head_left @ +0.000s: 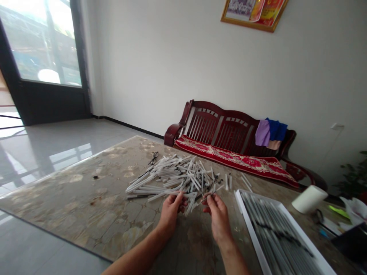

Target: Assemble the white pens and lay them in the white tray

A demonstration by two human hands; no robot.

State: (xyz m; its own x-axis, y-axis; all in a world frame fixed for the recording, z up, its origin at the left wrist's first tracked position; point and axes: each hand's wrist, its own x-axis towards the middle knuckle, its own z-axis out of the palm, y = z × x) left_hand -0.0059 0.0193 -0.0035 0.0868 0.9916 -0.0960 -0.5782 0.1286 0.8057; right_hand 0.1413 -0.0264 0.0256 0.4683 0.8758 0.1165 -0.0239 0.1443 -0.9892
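Note:
A loose heap of thin white plastic tubes (pixel 172 172) lies on the patterned tabletop, with dark thin pieces mixed in. At the near edge of the heap, my left hand (pixel 169 212) is closed in a pinch on a white tube (pixel 187 195) that points to the right. Just across from it, my right hand (pixel 219 214) pinches a thin greyish stick (pixel 215 190); its exact kind is too small to make out. To the right of my right hand stands a shallow white box (pixel 243 206) holding rows of long grey tubes (pixel 275 233) with dark parts across them.
Several loose tubes (pixel 228 181) lie beyond the box. A white roll (pixel 309 199) and assorted papers sit at the table's right. Eyeglasses (pixel 154 157) rest behind the heap. A dark red wooden bench (pixel 220 126) stands past the table (pixel 71 206).

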